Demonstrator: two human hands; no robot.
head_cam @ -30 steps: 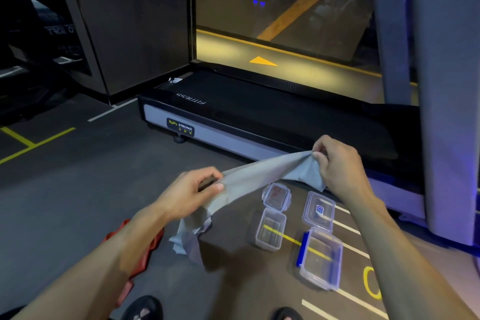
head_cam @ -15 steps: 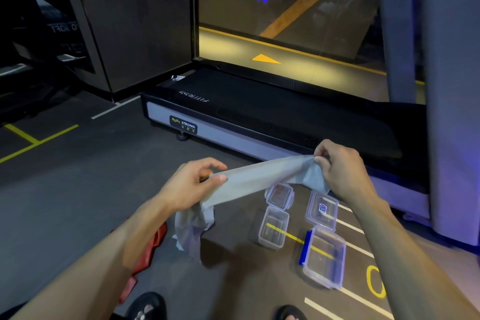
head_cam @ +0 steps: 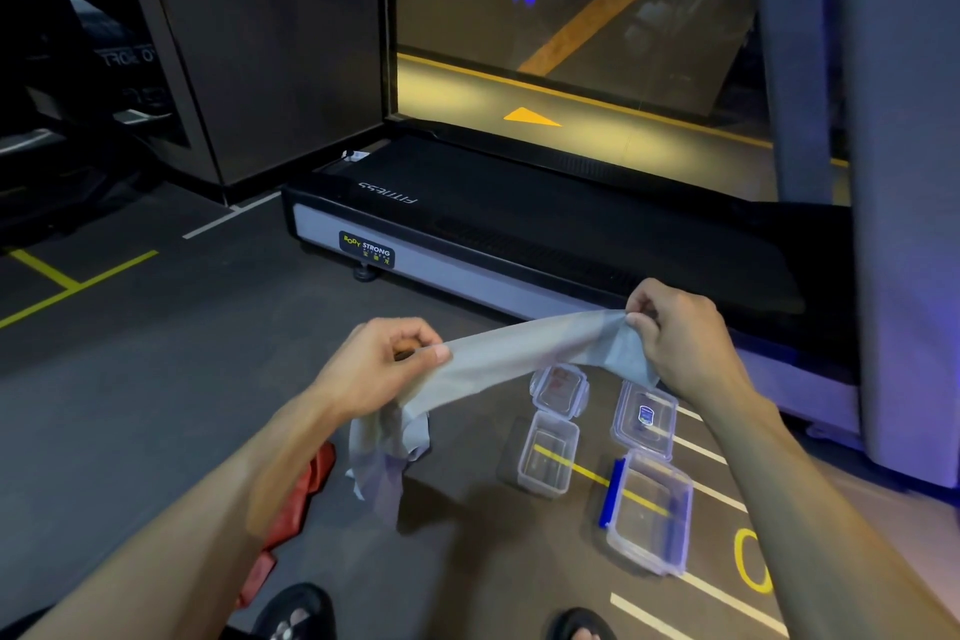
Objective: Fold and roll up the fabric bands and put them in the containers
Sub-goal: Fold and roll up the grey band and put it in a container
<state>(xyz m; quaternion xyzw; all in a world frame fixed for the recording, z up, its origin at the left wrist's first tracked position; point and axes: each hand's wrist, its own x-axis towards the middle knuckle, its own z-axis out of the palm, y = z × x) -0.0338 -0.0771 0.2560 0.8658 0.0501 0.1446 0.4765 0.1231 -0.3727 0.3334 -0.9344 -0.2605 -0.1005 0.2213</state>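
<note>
A gym: a "Body Strong" treadmill (head_cam: 545,244) stands on line-marked rubber flooring (head_cam: 156,353).

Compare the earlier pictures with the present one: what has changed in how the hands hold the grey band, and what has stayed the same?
The left hand has drawn along the grey fabric band, pulling the stretch between the hands straighter and flatter; its loose end hangs shorter. The right hand still pinches the other end. The open containers and lids lie unmoved on the floor.
</note>
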